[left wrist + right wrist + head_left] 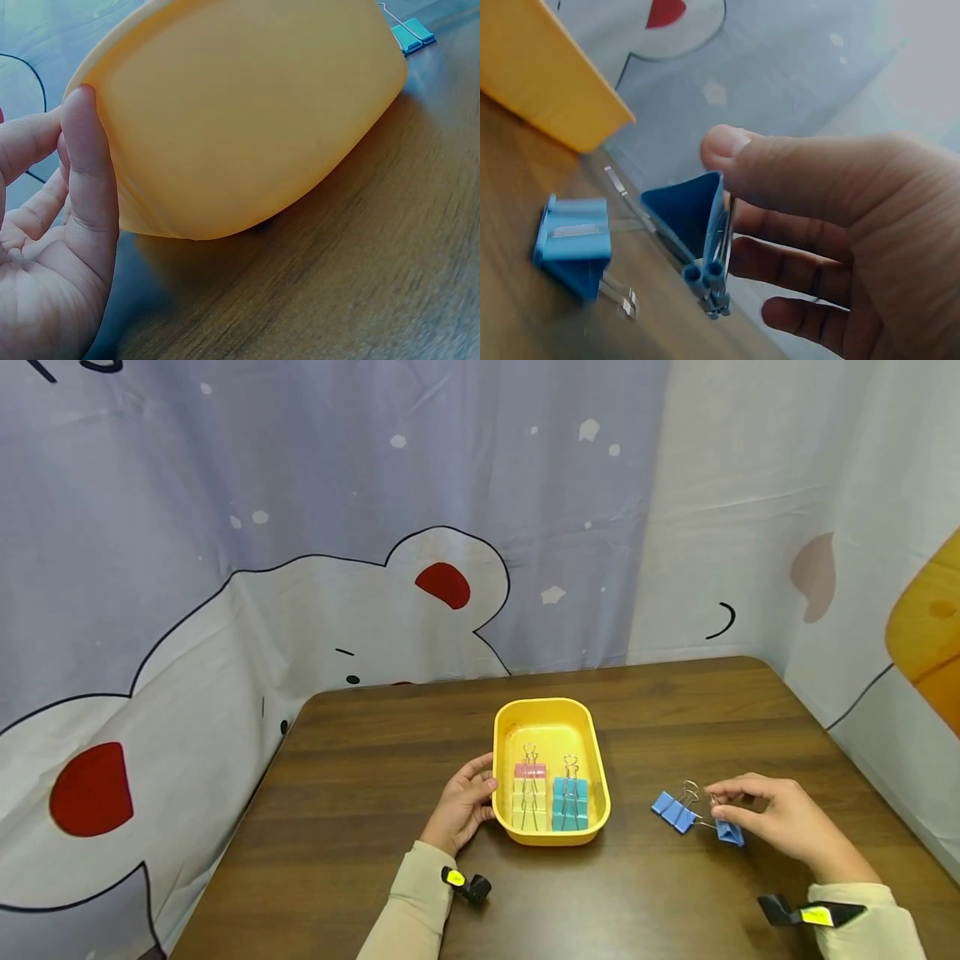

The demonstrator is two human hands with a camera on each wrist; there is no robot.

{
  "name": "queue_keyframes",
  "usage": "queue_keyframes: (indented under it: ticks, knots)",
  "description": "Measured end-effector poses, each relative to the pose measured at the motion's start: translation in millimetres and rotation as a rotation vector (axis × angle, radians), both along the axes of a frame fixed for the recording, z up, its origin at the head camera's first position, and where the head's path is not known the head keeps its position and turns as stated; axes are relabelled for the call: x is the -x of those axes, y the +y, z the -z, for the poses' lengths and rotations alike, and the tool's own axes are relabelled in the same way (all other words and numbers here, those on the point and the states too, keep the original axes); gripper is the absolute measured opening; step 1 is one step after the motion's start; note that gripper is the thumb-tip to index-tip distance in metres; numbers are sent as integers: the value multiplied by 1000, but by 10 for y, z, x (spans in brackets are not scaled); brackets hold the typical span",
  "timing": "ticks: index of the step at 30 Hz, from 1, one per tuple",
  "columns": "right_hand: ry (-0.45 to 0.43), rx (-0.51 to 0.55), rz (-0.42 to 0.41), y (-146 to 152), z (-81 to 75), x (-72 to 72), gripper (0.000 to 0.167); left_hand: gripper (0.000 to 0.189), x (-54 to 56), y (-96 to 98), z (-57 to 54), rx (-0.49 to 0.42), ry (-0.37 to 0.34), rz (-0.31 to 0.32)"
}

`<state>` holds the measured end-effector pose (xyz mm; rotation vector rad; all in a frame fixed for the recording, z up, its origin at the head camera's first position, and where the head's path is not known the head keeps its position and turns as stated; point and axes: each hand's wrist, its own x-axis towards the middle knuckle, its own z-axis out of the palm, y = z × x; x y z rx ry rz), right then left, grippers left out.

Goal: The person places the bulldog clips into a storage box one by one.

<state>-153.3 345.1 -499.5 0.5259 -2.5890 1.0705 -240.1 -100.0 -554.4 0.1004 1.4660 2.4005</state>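
My left hand grips the left rim of a yellow plastic tray, thumb on one side of the wall and fingers on the other. Inside the tray, one column holds a pink binder clip above yellow binder clips. Beside it stands a column of teal binder clips. To the right, my right hand pinches a blue binder clip by its wire handle, close over the table. More blue binder clips lie just left of that hand, their wire handles sticking out.
Everything stands on a brown wood-grain table. A patterned curtain hangs behind and along both sides. Each sleeved wrist wears a black strap with a camera mount.
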Motion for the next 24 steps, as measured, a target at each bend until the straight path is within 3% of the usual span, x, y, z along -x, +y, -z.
queue_keyframes:
  ticks: [13, 24]
  knots:
    - [97, -31, -29, -419, -362, 373, 24, 52, -2, 22, -9, 2, 5, 9]
    - [-60, 12, 87, -887, -447, 713, 24, 54, -3, 3, -8, -8, 1, 5]
